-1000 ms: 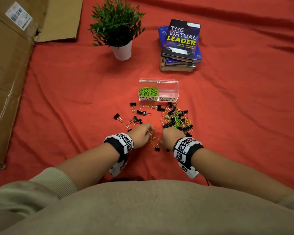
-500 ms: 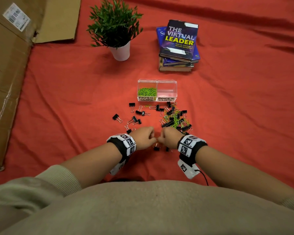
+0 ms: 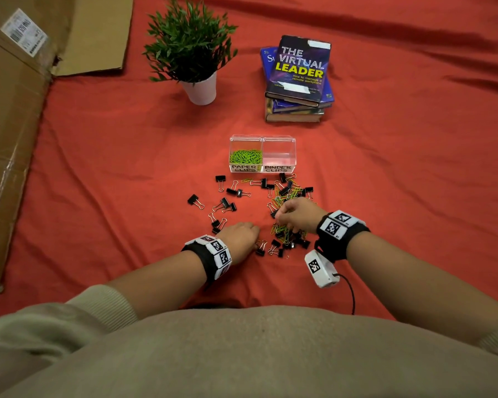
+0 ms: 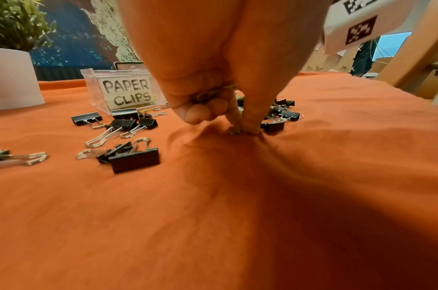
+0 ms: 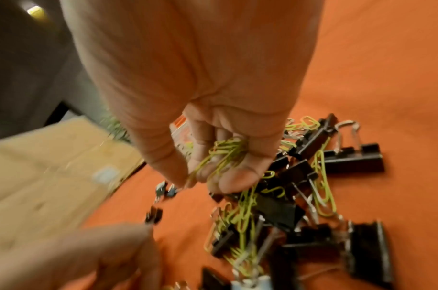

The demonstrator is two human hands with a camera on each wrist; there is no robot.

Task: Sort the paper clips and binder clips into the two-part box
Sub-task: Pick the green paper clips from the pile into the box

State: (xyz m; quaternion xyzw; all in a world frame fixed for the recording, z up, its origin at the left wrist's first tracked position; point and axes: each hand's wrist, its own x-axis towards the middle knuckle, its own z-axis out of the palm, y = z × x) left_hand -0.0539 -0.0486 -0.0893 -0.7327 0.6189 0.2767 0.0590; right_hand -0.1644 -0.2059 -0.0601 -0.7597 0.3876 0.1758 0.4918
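Paper clips (image 3: 245,156), green: one lot fills the left compartment of the clear two-part box (image 3: 292,145), labelled PAPER CLIPS; others lie loose on the red cloth (image 3: 385,168), mixed with the black binder clips (image 3: 283,191) in front of the box.
Right compartment, labelled BINDER CLIPS: nothing visible inside.
Binder clips, further: scattered singly to the left of the pile, one (image 4: 134,160) lying near the left hand.
Right hand (image 3: 298,214): raised over the pile, fingers curled around a bunch of green paper clips (image 5: 225,155), some dangling below.
Left hand (image 3: 240,238): low on the cloth, thumb and forefinger tips pinched together on a small clip (image 4: 234,131); curled fingers also hold wire clips against the palm.
Potted plant (image 3: 190,53) and stack of books (image 3: 298,79): beyond the box.
Cardboard (image 3: 9,139): at the left edge.
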